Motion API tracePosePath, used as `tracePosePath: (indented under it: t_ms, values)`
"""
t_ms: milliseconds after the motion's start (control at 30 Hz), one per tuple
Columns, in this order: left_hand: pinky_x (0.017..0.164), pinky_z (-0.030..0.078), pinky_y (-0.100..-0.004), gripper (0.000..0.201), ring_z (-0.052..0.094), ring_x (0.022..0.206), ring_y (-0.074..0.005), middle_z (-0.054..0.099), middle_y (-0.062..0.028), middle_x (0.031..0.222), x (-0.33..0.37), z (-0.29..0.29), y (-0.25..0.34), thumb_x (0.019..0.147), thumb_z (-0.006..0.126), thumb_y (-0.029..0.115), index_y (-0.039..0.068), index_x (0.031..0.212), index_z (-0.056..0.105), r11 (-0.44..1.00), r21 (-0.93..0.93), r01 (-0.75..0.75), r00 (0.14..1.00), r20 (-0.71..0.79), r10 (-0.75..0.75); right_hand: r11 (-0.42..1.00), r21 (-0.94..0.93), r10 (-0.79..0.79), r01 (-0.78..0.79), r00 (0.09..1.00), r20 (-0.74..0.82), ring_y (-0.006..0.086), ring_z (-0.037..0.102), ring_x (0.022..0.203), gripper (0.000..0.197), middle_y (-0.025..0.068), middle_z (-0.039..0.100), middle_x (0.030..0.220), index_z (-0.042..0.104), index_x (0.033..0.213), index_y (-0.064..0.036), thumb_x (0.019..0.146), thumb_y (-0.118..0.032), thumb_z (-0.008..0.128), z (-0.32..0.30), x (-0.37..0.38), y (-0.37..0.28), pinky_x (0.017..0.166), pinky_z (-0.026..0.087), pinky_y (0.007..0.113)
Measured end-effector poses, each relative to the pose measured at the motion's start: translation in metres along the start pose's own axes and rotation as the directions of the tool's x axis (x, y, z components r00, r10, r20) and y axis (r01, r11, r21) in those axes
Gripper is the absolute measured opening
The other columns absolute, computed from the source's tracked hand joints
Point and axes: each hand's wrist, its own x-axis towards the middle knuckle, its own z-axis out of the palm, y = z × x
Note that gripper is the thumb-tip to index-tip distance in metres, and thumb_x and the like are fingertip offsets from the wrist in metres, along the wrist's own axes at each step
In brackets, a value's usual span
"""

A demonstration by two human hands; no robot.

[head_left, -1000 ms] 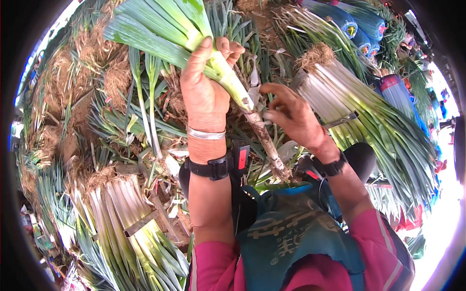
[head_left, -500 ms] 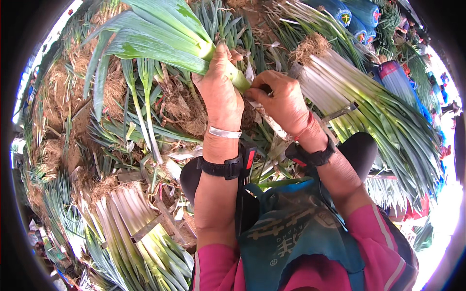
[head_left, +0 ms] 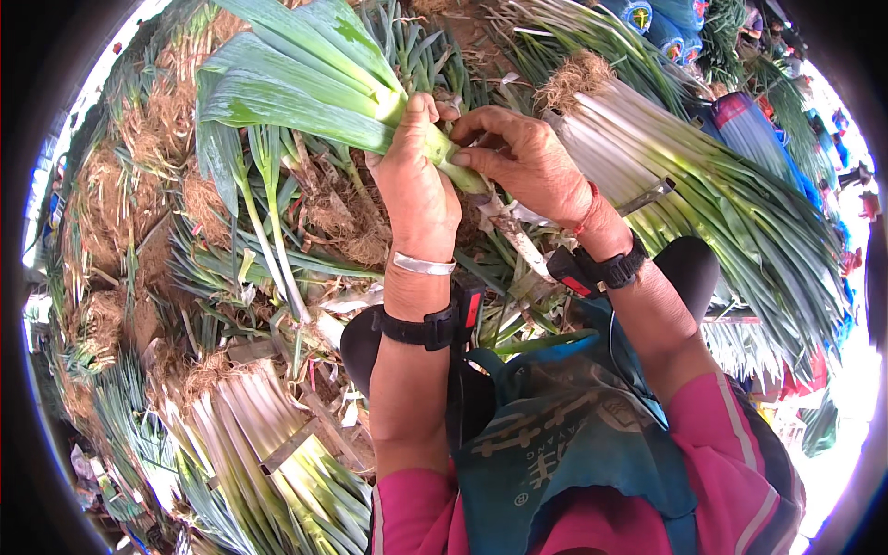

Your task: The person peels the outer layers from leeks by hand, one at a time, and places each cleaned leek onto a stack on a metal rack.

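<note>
A thick leek slants across in front of me, its broad green leaves fanned to the upper left and its paler stalk running down to the right. My left hand is wrapped round it just below where the leaves spread. Close beside it, my right hand pinches at the stalk with thumb and forefinger, touching its outer layer. Whether a strip of leaf is between those fingertips is too small to tell. The stalk's lower, soil-stained end passes under my right wrist.
A bundle of trimmed leeks with roots lies at the right, on a metal-edged rack. Another leek bundle rests at the lower left. Loose rooty leeks are heaped at the left. Blue wrapped bundles stand at the upper right.
My right hand has moved up and slightly left along the stalk, nearer my left hand. The left hand keeps its grip, and more of the lower stalk shows.
</note>
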Motion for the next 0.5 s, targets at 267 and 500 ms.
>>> tracePosePath:
  t_ms: [267,500]
  values:
    - [0.073,0.043,-0.0296,0.016,0.053,0.075,-0.0158,0.054,-0.0036,0.08,-0.001,0.001,-0.009,0.089,0.062,0.013,0.002,0.097,0.055,0.998,0.059,-0.028,0.999,-0.032,0.03,0.991,-0.052,0.13,-0.124,0.981,0.141,0.0217,0.063,0.07,0.013,0.0118,0.063,0.075,0.061,0.083,-0.0008,0.076,-0.011,0.067,-0.007,-0.003,-0.005,0.064,0.049,0.033]
    - [0.074,0.048,-0.0317,0.044,0.055,0.079,-0.016,0.053,-0.0043,0.094,0.003,-0.005,-0.014,0.086,0.065,0.011,0.008,0.119,0.036,0.979,0.203,0.034,0.999,-0.044,-0.025,0.939,-0.025,-0.336,0.344,0.927,0.168,0.0263,0.06,0.065,0.011,0.0076,0.059,0.072,0.058,0.077,-0.0056,0.07,-0.004,0.067,-0.005,-0.037,0.009,0.059,0.048,0.034]
